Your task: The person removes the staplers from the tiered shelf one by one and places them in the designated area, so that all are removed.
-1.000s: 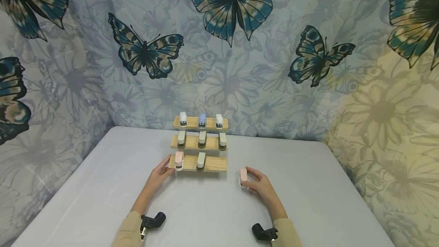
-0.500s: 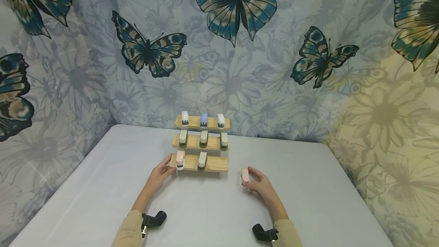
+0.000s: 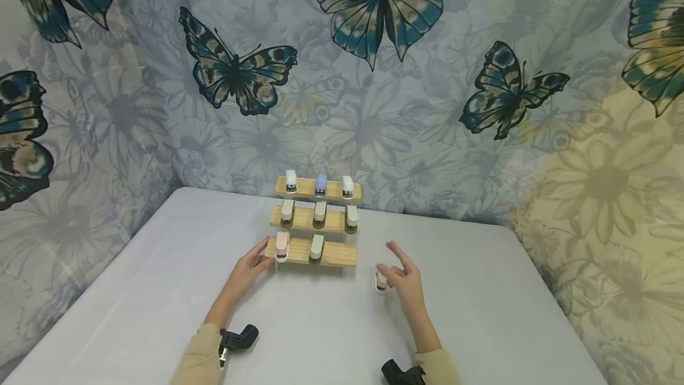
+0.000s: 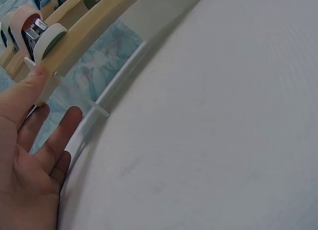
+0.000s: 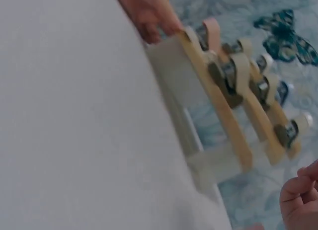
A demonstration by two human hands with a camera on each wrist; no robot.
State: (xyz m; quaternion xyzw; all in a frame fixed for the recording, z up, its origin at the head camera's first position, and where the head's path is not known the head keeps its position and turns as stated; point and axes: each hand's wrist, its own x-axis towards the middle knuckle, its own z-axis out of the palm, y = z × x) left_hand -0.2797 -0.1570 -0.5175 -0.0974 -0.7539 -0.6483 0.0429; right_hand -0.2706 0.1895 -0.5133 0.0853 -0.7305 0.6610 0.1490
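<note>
Right hand [image 3: 404, 281] now lifted off one pink stapler [image 3: 380, 280]; eight staplers on rack [image 3: 336, 255].

3-step rack [image 3: 299, 251] mid-table [image 3: 481, 314], 8 staplers on it; 1 stapler [image 3: 380, 280] right of it

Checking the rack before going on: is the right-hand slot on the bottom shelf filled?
No. In the head view the bottom shelf carries only a pink stapler and a white stapler; its right end is bare.

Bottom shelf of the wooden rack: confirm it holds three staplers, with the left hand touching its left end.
Not three. The head view shows two staplers on the bottom shelf: a pink stapler and a white stapler. The left hand does touch its left end.
</note>
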